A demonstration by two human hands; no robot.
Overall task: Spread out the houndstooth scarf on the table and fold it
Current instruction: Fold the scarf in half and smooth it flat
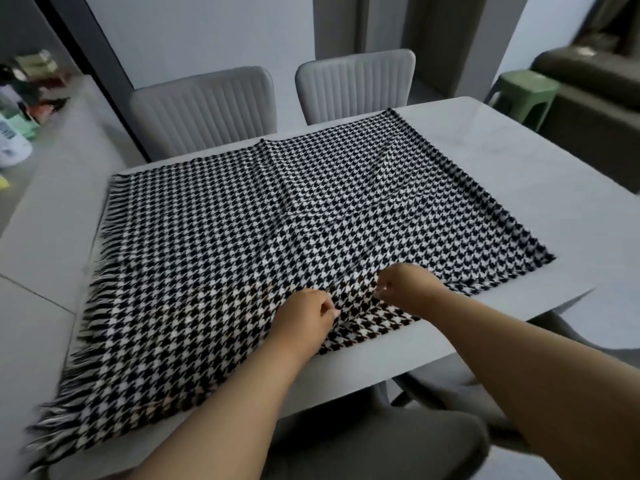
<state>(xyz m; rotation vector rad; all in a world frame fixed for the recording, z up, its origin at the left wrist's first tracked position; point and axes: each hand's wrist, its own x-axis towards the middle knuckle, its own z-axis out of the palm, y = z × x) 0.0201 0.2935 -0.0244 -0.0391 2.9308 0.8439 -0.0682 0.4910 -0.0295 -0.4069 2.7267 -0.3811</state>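
Two bare forearms reach in from the near edge, and both hands meet close together over the near border of the houndstooth scarf (277,216). On the left hand (304,315) the fingers are curled in with the tips pinched against the cloth, gathering a small ridge of it. The right hand (405,282) does the same just beside it, fingers bent and closed tight on the fabric; a raised fold runs between the two hands. How much cloth sits inside either pinch I cannot make out, since the knuckles cover it.

Most of the scarf lies spread flat on the pale grey table (519,161), covering the middle of the top, with a crease running from the far edge toward the hands. Its fringe (93,271) trails along the left side, blurred and hanging partly past the table's near corner. Its near edge lies close to the table's near rim by the hands.

Two grey ribbed chairs (207,105) stand at the far side, their seats hidden behind the tabletop. Another grey seat (381,441) shows under the forearms. Off to the right a green stool (523,88) stands beside a dark sofa (595,74), cut off by the frame. At left, a smear of coloured items (24,91) is too blurred to tell apart.
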